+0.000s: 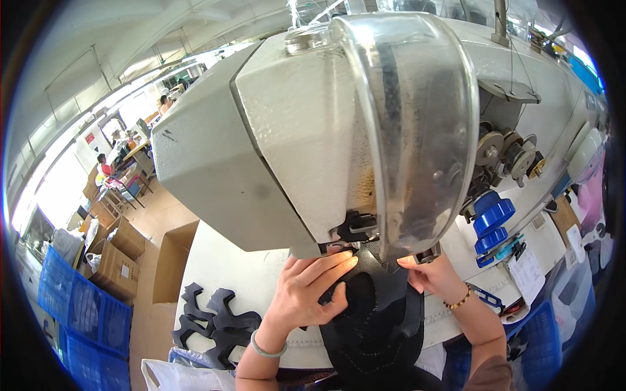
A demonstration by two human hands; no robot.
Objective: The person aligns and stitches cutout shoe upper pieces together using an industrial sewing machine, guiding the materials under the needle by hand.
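Observation:
Under the head of a grey-white sewing machine [300,130] lies a black shoe upper [375,326], with its far end at the needle area. My left hand [303,293] rests on the upper's left side, fingers stretched toward the needle area and thumb apart on the black material. At the upper's right edge, my right hand [433,277] pinches the material, thumb on top and the other fingers partly hidden beneath. The needle is mostly hidden by the machine head and its clear curved cover [424,124].
Several black cut pieces [222,319] lie on the white table [202,260] to the left. Blue knobs [490,221] and a paper slip [527,270] are on the right. Blue crates [85,306] and cardboard boxes [114,267] stand on the floor; people sit farther off.

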